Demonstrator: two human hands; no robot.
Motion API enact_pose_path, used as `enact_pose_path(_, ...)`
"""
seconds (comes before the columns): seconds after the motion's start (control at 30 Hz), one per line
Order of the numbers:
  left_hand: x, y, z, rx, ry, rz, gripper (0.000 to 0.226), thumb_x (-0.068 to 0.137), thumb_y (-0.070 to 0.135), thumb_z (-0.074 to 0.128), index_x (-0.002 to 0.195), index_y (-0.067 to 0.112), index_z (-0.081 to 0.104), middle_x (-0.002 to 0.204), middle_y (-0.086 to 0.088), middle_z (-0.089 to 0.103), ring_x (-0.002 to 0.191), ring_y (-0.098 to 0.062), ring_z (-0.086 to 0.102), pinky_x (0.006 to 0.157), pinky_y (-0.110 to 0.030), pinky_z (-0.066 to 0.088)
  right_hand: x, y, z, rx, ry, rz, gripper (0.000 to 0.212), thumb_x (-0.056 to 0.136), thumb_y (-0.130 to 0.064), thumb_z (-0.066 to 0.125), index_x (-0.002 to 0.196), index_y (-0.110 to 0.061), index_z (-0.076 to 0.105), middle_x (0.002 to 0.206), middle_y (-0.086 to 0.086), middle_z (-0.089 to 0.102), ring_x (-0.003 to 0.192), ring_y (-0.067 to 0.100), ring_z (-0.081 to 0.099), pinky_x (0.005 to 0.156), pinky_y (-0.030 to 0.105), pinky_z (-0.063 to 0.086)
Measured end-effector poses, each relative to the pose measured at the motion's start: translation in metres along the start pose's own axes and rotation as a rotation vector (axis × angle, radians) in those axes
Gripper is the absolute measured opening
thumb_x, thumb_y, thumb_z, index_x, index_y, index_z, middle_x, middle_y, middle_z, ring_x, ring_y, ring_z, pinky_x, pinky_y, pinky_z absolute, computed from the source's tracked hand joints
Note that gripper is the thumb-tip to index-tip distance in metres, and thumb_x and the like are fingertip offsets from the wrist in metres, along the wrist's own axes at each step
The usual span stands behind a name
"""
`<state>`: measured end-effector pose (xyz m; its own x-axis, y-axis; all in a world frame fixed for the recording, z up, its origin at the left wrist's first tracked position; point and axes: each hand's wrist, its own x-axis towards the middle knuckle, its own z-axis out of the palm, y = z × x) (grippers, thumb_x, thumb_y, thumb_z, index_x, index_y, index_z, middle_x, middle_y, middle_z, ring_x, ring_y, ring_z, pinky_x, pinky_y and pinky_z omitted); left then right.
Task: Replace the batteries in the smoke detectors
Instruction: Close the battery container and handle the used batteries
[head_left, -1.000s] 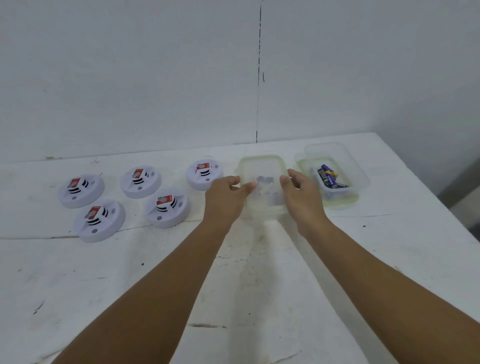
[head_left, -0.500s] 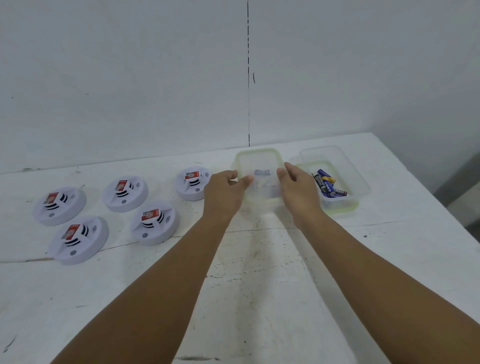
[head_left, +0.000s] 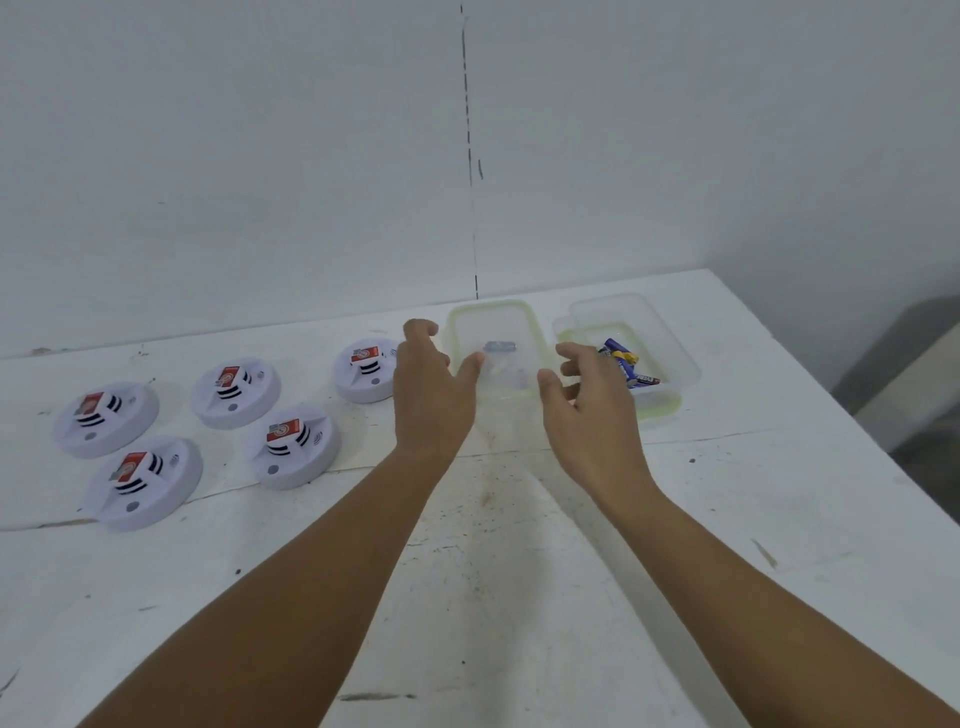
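Observation:
Several white round smoke detectors (head_left: 293, 447) with red batteries on top lie on the left of the white table (head_left: 519, 571). A clear plastic container with a green-rimmed lid (head_left: 496, 317) stands at the back centre. My left hand (head_left: 428, 389) hovers at its left side and my right hand (head_left: 587, 400) at its right side, fingers loosely spread, neither holding it. Right of it an open clear box (head_left: 670, 353) holds several blue batteries (head_left: 626, 364).
The white wall rises right behind the table. The table's right edge (head_left: 831, 415) drops off beside a grey floor area. The nearest detector (head_left: 366, 371) lies just left of my left hand.
Both hands have let go of the lidded container and drawn slightly apart from it. The container now rests on the table between them.

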<state>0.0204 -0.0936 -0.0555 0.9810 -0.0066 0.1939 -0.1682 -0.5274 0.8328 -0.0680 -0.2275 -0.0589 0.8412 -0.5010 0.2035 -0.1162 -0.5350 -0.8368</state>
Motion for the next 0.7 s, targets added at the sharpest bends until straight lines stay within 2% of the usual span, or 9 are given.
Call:
enact_pose_path(0.07, -0.013, 0.006, 0.0, -0.009, 0.045, 0.079, 0.046, 0.098, 0.034, 0.07, 0.131, 0.018, 0.044, 0.103, -0.003, 0.055, 0.094, -0.016, 0.055, 0.077, -0.026, 0.04, -0.002, 0.002, -0.02, -0.092, 0.053, -0.086, 0.033, 0.105, -0.027, 0.054, 0.137, -0.02, 0.056, 0.127, 0.001, 0.051, 0.113, 0.02, 0.056, 0.098, 0.036, 0.047)
enact_pose_path(0.17, -0.04, 0.016, 0.001, -0.027, 0.019, 0.197, 0.025, 0.1, 0.035, 0.064, 0.118, 0.024, 0.05, 0.091, 0.004, 0.054, 0.086, -0.013, 0.055, 0.072, -0.025, 0.042, 0.006, 0.014, -0.052, -0.361, 0.12, -0.126, 0.026, 0.105, -0.025, 0.053, 0.128, -0.019, 0.062, 0.123, 0.005, 0.057, 0.111, 0.03, 0.053, 0.085, 0.043, 0.05)
enact_pose_path(0.23, -0.059, 0.022, 0.006, -0.001, -0.046, 0.263, 0.013, 0.1, 0.034, 0.063, 0.104, 0.025, 0.055, 0.083, 0.005, 0.055, 0.079, -0.012, 0.055, 0.069, -0.026, 0.042, 0.013, 0.027, -0.069, -0.58, 0.078, -0.107, 0.026, 0.104, -0.028, 0.051, 0.124, -0.02, 0.066, 0.124, 0.006, 0.058, 0.11, 0.033, 0.052, 0.084, 0.041, 0.045)
enact_pose_path(0.3, -0.076, 0.027, 0.013, 0.028, -0.134, 0.278, 0.012, 0.099, 0.035, 0.064, 0.095, 0.025, 0.057, 0.074, 0.005, 0.057, 0.07, -0.01, 0.055, 0.066, -0.028, 0.043, 0.015, 0.038, -0.077, -0.705, -0.008, -0.094, 0.029, 0.104, -0.032, 0.047, 0.12, -0.021, 0.069, 0.129, 0.003, 0.058, 0.115, 0.032, 0.052, 0.094, 0.042, 0.039)
enact_pose_path(0.4, -0.095, 0.032, 0.022, -0.005, -0.282, 0.176, 0.013, 0.097, 0.037, 0.064, 0.091, 0.027, 0.059, 0.067, 0.004, 0.06, 0.061, -0.012, 0.054, 0.063, -0.035, 0.049, 0.013, 0.048, -0.081, -0.779, -0.114, -0.129, 0.033, 0.106, -0.034, 0.038, 0.12, -0.024, 0.067, 0.136, -0.001, 0.056, 0.127, 0.029, 0.049, 0.119, 0.052, 0.023)
enact_pose_path(0.47, -0.102, 0.033, 0.026, -0.02, -0.357, 0.103, 0.015, 0.097, 0.037, 0.064, 0.086, 0.027, 0.06, 0.065, 0.003, 0.061, 0.056, -0.01, 0.053, 0.058, -0.032, 0.049, 0.011, 0.048, -0.083, -0.792, -0.164, -0.134, 0.034, 0.108, -0.034, 0.034, 0.123, -0.024, 0.063, 0.134, -0.001, 0.057, 0.131, 0.028, 0.048, 0.123, 0.056, 0.013)
enact_pose_path(0.6, -0.112, 0.039, 0.025, -0.011, -0.422, 0.005, 0.021, 0.098, 0.033, 0.062, 0.083, 0.019, 0.062, 0.071, 0.0, 0.067, 0.05, -0.005, 0.048, 0.048, -0.017, 0.04, 0.001, 0.042, -0.086, -0.827, -0.219, -0.187, 0.031, 0.109, -0.033, 0.032, 0.116, -0.027, 0.062, 0.113, -0.006, 0.062, 0.11, 0.025, 0.06, 0.123, 0.058, 0.008)
enact_pose_path(0.7, -0.115, 0.039, 0.02, -0.042, -0.436, -0.085, 0.023, 0.099, 0.033, 0.058, 0.089, 0.015, 0.067, 0.082, -0.003, 0.073, 0.051, -0.002, 0.049, 0.048, -0.014, 0.038, -0.006, 0.035, -0.084, -0.765, -0.255, -0.223, 0.029, 0.109, -0.03, 0.032, 0.107, -0.026, 0.06, 0.095, -0.009, 0.066, 0.093, 0.021, 0.065, 0.123, 0.054, 0.011)
